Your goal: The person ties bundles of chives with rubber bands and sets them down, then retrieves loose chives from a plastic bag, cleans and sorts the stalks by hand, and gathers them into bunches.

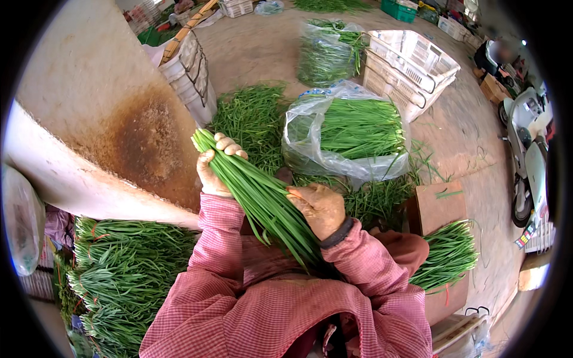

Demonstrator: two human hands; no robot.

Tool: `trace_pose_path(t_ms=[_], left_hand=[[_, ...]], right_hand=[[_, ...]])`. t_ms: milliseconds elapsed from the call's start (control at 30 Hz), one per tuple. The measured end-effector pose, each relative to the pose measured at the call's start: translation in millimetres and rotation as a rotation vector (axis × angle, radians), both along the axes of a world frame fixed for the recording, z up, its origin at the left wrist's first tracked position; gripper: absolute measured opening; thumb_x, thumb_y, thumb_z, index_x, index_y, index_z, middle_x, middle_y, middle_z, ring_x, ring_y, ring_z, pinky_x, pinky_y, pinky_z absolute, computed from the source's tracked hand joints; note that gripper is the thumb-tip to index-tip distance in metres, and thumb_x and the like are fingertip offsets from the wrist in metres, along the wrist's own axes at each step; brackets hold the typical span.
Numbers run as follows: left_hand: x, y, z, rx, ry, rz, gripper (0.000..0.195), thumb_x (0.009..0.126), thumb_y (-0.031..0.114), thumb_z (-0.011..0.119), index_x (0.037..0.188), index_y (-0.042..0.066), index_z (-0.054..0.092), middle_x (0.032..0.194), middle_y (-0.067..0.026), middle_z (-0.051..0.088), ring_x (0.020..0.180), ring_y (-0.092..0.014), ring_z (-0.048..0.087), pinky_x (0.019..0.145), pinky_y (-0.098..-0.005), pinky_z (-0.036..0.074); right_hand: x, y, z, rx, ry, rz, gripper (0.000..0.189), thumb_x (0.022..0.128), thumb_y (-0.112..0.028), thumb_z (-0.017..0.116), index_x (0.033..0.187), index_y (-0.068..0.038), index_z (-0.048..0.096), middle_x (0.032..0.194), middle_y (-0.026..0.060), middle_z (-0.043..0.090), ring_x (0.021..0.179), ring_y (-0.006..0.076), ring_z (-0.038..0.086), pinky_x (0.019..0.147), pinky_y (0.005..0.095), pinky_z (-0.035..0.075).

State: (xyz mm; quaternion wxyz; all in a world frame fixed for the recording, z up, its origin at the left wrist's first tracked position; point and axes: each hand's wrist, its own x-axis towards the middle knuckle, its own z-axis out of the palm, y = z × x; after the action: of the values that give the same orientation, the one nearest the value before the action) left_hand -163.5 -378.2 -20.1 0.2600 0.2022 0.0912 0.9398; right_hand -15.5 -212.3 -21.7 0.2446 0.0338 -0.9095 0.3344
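A loose bunch of garlic chives slants across in front of my chest, pale cut ends at the upper left and leaf tips toward my lap. My left hand is wrapped around it near the cut ends. My right hand curls at the bunch's right edge, around mid-length, its fingers closed on the leaves; part of its grip is hidden. Beyond my hands, an opened clear plastic bag holds a stack of chives. More chives lie at my right on a cardboard box.
Tied chive bundles are piled at my left, below a stained wall. Loose leaves cover the floor ahead. White plastic crates stand beside another filled bag. A scooter and a seated person are at right.
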Motion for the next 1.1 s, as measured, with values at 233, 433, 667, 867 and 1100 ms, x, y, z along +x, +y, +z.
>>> trace_pose_path(t_ms=[233, 433, 667, 867, 1100], left_hand=[[18, 15, -9, -0.225, 0.036, -0.014, 0.028, 0.065, 0.021, 0.060, 0.090, 0.009, 0.054, 0.116, -0.0160, 0.047, 0.108, -0.029, 0.046, 0.087, -0.0385, 0.043], [27, 30, -28, -0.250, -0.008, -0.268, 0.037, 0.062, 0.018, 0.057, 0.096, 0.004, 0.051, 0.115, -0.0258, 0.046, 0.075, -0.022, 0.056, 0.075, -0.0385, 0.043], [16, 16, -37, -0.064, 0.258, -0.349, 0.042, 0.068, 0.017, 0.057, 0.107, 0.003, 0.049, 0.066, 0.0002, 0.051, 0.054, -0.011, 0.049, 0.065, -0.0315, 0.045], [-9, -39, -44, 0.226, 0.290, -0.077, 0.025, 0.072, 0.013, 0.055, 0.096, 0.007, 0.050, 0.071, 0.0032, 0.051, 0.062, -0.008, 0.050, 0.074, -0.0311, 0.045], [-7, -45, -35, 0.304, 0.224, -0.051, 0.027, 0.071, 0.013, 0.054, 0.097, 0.007, 0.048, 0.068, 0.0060, 0.046, 0.061, -0.007, 0.047, 0.075, -0.0310, 0.041]], right_hand=[[-7, 39, 48, 0.107, 0.190, 0.005, 0.015, 0.077, -0.022, 0.056, 0.086, -0.010, 0.055, 0.076, 0.0044, 0.055, 0.062, 0.0231, 0.053, 0.051, 0.0328, 0.043], [-49, 40, 111, -1.090, -0.212, 0.371, 0.020, 0.088, -0.017, 0.041, 0.093, 0.001, 0.048, 0.105, 0.0149, 0.054, 0.095, 0.0212, 0.055, 0.068, 0.0286, 0.052], [-89, 77, 126, -1.657, 0.090, 0.559, 0.013, 0.085, -0.014, 0.047, 0.083, -0.002, 0.046, 0.089, 0.0155, 0.057, 0.081, 0.0242, 0.058, 0.073, 0.0344, 0.052], [-26, 138, 55, -1.256, -0.161, 0.372, 0.027, 0.086, -0.029, 0.048, 0.091, -0.002, 0.051, 0.092, 0.0143, 0.060, 0.082, 0.0229, 0.059, 0.075, 0.0317, 0.049], [24, 90, -33, -0.312, -0.003, -0.077, 0.061, 0.064, -0.005, 0.070, 0.120, -0.013, 0.045, 0.106, 0.0124, 0.056, 0.057, 0.0142, 0.050, 0.061, 0.0243, 0.047]])
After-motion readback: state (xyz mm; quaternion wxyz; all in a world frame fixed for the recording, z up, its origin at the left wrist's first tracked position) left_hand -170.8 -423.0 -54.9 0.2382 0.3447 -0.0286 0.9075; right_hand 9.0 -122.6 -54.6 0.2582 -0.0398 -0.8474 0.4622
